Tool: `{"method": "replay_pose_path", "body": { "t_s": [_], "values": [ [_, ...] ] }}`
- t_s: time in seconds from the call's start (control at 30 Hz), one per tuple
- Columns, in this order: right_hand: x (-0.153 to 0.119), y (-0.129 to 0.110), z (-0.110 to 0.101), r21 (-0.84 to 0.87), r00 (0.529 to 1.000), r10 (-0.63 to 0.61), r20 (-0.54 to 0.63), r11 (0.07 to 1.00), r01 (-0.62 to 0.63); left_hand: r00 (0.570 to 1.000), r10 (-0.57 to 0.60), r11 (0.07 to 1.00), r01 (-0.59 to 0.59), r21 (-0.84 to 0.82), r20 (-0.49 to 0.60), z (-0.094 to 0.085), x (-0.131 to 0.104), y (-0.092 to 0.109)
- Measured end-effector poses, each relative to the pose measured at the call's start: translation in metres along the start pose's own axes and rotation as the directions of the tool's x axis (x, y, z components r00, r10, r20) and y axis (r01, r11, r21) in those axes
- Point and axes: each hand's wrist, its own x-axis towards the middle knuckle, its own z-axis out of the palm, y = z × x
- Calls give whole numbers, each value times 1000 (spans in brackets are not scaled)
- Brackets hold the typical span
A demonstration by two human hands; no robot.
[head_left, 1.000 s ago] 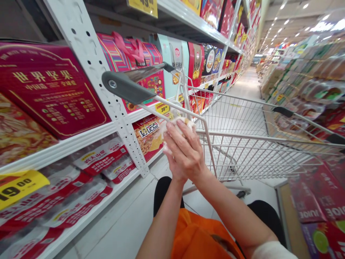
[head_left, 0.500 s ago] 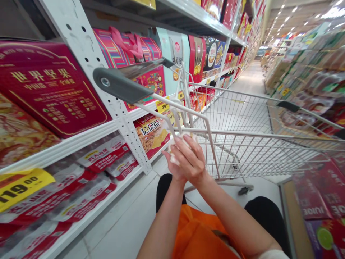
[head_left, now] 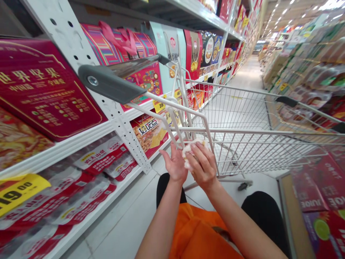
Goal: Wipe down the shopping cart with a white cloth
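A crumpled white cloth point(head_left: 190, 153) with yellowish specks is bunched under the fingers of my right hand point(head_left: 203, 165). My left hand point(head_left: 175, 163) is palm up just to the left, its fingers spread and holding nothing. Both hands are low beside the side frame of a metal shopping cart point(head_left: 206, 126), in front of its pale bars. The cart's grey handle end point(head_left: 110, 82) juts out above and to the left of my hands. Part of the cloth is hidden by my right fingers.
Shelves on the left hold a dark red gift box point(head_left: 48, 86), wrapped bottle packs point(head_left: 88, 190) and a snack box point(head_left: 149, 133). A yellow price tag point(head_left: 21, 192) sticks out at lower left. Juice cartons point(head_left: 309, 187) are stacked at right. Pale floor tiles point(head_left: 121, 219) lie below.
My hands were pressed together around the cloth. Now they are apart: my right hand has shifted right with the cloth, and my left palm lies open. The view has shifted slightly.
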Motion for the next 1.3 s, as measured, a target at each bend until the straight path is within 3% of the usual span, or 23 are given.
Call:
{"method": "replay_pose_path", "body": {
  "t_s": [0.13,0.3,0.4,0.47,0.57,0.7,0.83,1.07,1.3],
  "values": [
    [0,-5,-8,72,992,113,-63,991,-108,989,121,989,-128,75,86,10,14,34],
    [30,-17,6,80,999,-17,-37,997,20,913,272,877,-365,313,304,48,33,89],
    [10,-16,15,41,999,-31,8,999,30,878,217,779,-419,467,426,64,38,105],
    [-16,-14,18,50,1000,-22,19,999,21,873,188,750,-424,508,451,67,39,105],
    [-45,-11,20,73,1000,9,17,997,-10,883,235,741,-433,513,406,67,41,95],
    [-30,-13,25,69,1000,13,-23,998,-11,893,319,730,-445,518,318,67,42,83],
    [-13,-12,29,111,998,-37,-52,993,43,885,339,733,-461,499,320,66,42,81],
    [-61,-13,18,76,999,47,28,996,-49,889,334,747,-452,487,313,66,44,81],
    [-18,-16,27,112,998,52,-29,993,-48,884,358,762,-463,453,301,70,44,79]
  ]
}}
